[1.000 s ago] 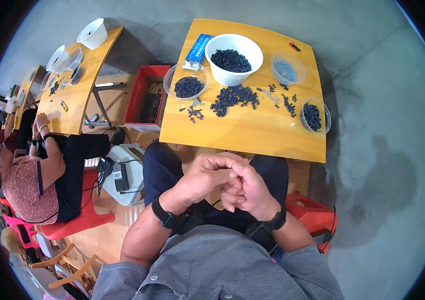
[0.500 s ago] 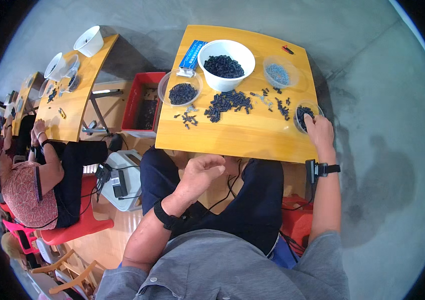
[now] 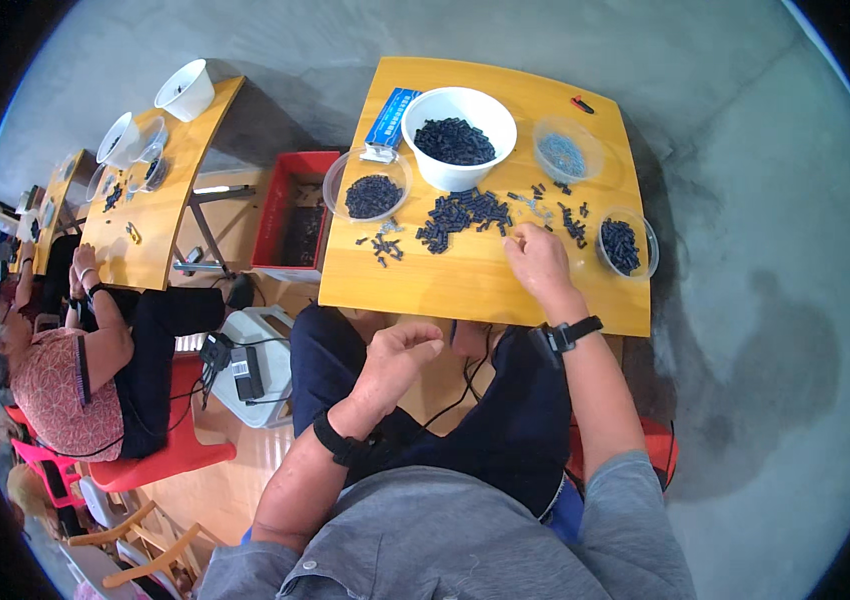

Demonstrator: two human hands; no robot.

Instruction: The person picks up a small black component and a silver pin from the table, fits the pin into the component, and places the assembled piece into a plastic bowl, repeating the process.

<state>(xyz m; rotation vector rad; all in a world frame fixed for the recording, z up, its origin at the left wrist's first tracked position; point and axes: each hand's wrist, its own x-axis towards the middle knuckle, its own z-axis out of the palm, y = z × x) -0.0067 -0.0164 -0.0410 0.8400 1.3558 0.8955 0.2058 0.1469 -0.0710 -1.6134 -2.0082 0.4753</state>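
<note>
My right hand (image 3: 539,264) is at the table, its fingertips at the right end of a loose pile of short black cylindrical parts (image 3: 457,217), near some small silvery pieces (image 3: 542,212). Its fingers are bent together, and whatever they hold is hidden. Off the table's front edge, above my lap, my left hand (image 3: 400,362) is closed in a pinch; I cannot make out anything in it. At the table's right edge, a small clear tub (image 3: 653,262) contains more black parts. A few black parts (image 3: 575,228) lie between that tub and the pile.
A large white bowl (image 3: 500,110) of black parts stands behind the pile, beside a blue box (image 3: 392,120). Clear tubs hold dark pieces (image 3: 373,196) and bluish screws (image 3: 562,154). A red bin (image 3: 280,215) stands left of the table; a person (image 3: 70,385) sits further left.
My right hand has left the small right-hand tub and moved left to the end of the pile. The left hand stays pinched above my lap. The whole view has shifted slightly.
</note>
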